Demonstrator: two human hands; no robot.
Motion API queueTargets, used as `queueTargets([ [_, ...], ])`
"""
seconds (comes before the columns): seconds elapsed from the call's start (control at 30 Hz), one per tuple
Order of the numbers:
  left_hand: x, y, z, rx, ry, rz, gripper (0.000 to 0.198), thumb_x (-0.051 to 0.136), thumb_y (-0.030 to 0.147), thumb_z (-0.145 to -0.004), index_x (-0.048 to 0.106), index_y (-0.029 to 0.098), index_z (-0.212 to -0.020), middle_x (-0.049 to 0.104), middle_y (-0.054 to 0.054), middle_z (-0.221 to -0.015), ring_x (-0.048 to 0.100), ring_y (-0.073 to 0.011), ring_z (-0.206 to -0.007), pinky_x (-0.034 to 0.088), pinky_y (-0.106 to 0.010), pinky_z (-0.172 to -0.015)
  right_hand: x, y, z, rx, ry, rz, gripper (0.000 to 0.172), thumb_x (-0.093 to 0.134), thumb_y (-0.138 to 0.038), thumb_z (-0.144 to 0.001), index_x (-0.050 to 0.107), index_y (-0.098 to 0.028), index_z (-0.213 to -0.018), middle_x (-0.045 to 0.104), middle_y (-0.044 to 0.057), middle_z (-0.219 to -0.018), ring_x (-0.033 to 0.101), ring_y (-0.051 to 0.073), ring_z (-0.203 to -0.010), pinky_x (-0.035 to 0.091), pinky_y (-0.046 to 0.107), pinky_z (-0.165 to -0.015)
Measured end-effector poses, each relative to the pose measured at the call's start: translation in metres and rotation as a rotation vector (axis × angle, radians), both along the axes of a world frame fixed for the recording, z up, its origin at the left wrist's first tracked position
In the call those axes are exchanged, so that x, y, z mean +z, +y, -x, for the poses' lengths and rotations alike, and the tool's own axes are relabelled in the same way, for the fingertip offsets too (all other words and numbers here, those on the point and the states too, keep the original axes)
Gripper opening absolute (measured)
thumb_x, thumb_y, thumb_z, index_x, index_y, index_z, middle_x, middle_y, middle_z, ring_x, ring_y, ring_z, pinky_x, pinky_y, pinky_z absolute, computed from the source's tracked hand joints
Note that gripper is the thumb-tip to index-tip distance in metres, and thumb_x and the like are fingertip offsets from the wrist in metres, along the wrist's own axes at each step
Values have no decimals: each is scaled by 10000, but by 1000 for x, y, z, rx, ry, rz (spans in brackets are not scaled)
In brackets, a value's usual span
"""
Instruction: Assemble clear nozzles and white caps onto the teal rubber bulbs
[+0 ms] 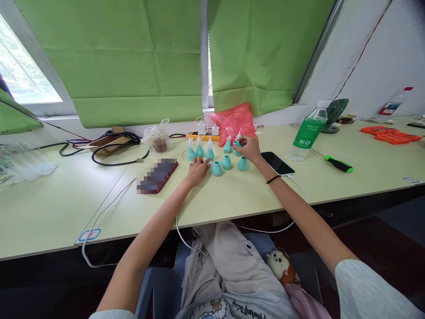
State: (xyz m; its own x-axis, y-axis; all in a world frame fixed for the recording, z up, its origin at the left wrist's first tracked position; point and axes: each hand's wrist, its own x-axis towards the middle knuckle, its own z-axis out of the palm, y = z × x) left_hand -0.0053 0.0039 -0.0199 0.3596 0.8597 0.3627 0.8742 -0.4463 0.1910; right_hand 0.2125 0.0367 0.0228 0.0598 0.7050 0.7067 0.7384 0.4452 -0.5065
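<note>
My right hand (250, 147) pinches a teal bulb syringe (237, 149) around its neck, below a pale pointed nozzle. Another bulb with a nozzle (227, 147) stands just left of it. My left hand (198, 171) is low over the table with its fingers curled; a small pale thing shows by the thumb, too small to name. Behind that hand stand three teal bulb syringes (210, 154) with clear nozzles pointing up. Between my hands are three teal bulbs with open necks: one near my left hand (217, 169), a middle one (226, 162) and one under my right hand (242, 164).
A red-edged phone (157, 176) lies left, a cabled phone (278, 163) right. Behind are a pink bubble-wrap pouch (234, 123), a power strip (212, 138) and a bagged cup (158, 142). A green-labelled bottle (308, 133) and screwdriver (338, 164) stand and lie right.
</note>
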Motion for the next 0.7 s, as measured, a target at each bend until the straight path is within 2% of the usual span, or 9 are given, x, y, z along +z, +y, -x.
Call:
queueTargets([
  [0.17,0,0,1,4,58,-18,386,299,340,-855,375,251,-1223,430,-125,-1023,380,-289,-967,341,-424,-728,7,6,-7,19,-96,86,156,601,-266,-530,574,-148,-628,600,11,-579,552,150,-560,432,270,-578],
  [0.33,-1,2,3,-13,75,-9,344,332,327,-842,443,259,-1160,441,-108,-1008,391,-273,-955,352,-397,-720,15,12,-4,-5,-143,121,167,565,-269,-571,576,-148,-685,614,27,-662,554,147,-614,419,252,-572],
  [0.6,-3,5,2,-16,19,-26,320,383,309,-812,501,234,-1100,470,-100,-962,403,-270,-941,361,-374,-704,-4,26,-10,26,-249,326,178,661,-243,-451,565,-156,-572,595,12,-588,535,144,-572,391,235,-521],
  [0.7,-1,4,2,-14,-21,-37,307,399,300,-800,518,222,-1072,480,-100,-959,402,-275,-941,365,-375,-697,-7,27,-12,-15,-234,361,230,657,-325,-487,564,-166,-625,603,16,-639,543,153,-619,403,249,-561],
])
